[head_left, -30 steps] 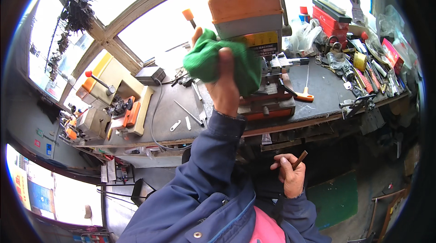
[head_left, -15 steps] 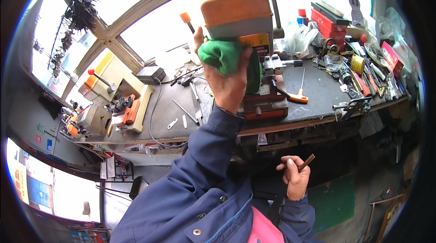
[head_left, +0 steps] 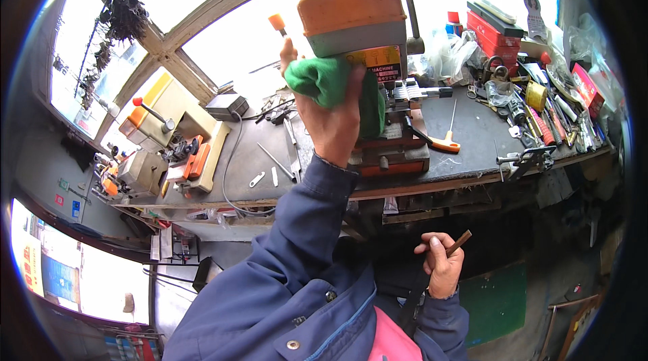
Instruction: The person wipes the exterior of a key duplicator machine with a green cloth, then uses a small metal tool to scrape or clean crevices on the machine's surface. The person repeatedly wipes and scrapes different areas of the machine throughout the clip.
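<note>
My left hand (head_left: 329, 126) is closed round a bunched green cloth (head_left: 322, 83), at the left front of an orange and grey key-cutting machine (head_left: 351, 13). Part of the cloth hangs down along the machine's front, beside its metal clamp (head_left: 409, 90). Whether it presses on the housing I cannot tell. Low on the right, in front of the bench, my right hand (head_left: 443, 268) grips a short brown stick (head_left: 460, 242). One end of the stick sticks up past the thumb, and the fist hides the rest.
A second key-cutting machine (head_left: 152, 125) stands on the left of the bench (head_left: 459, 173). An orange-handled screwdriver (head_left: 445, 143) lies right of the nearer machine. Farther right are a pile of hand tools (head_left: 550, 121) and red boxes (head_left: 491, 36). A grey cable (head_left: 229, 172) crosses the bench at left.
My left hand and the green cloth have shifted a little left, uncovering more of the label on the machine's front. My right hand still holds the stick in nearly the same place.
</note>
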Available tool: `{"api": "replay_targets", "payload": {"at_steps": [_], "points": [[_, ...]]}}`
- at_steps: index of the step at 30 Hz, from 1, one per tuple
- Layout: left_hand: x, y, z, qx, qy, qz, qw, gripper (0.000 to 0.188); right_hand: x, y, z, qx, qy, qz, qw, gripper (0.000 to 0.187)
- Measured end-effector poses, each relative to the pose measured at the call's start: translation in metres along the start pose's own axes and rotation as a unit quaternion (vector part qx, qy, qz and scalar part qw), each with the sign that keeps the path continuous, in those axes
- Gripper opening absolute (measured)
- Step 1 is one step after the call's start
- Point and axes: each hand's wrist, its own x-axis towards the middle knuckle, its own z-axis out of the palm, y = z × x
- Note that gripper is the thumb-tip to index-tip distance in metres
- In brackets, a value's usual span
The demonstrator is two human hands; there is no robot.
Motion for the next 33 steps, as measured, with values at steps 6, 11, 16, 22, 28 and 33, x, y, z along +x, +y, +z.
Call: {"api": "replay_targets", "payload": {"at_steps": [6, 11, 16, 22, 28, 33], "points": [[0.010, -0.008, 0.000, -0.056, 0.007, 0.038, 0.998, 0.086, -0.003, 0.004, -0.002, -0.012, 0.013, 0.004, 1.000, 0.023], [-0.019, -0.023, -0.021, 0.089, -0.080, 0.009, 0.993, 0.074, -0.003, 0.000, -0.003, 0.003, 0.006, 0.005, 1.000, 0.024], [-0.031, -0.015, -0.023, 0.046, -0.049, -0.020, 0.998, 0.100, -0.008, -0.001, -0.006, 0.011, 0.006, -0.003, 1.000, 0.024], [-0.035, 0.007, -0.027, -0.083, 0.002, -0.071, 0.994, 0.087, -0.009, 0.001, 0.000, 0.002, 0.002, -0.008, 1.000, 0.023], [-0.027, 0.027, -0.047, 0.051, 0.066, 0.031, 0.996, 0.069, -0.009, -0.003, 0.009, -0.009, -0.007, -0.008, 1.000, 0.023], [-0.024, 0.038, -0.072, -0.129, 0.079, -0.053, 0.987, 0.054, -0.010, -0.004, 0.015, -0.001, -0.026, -0.012, 1.000, 0.029]]}}
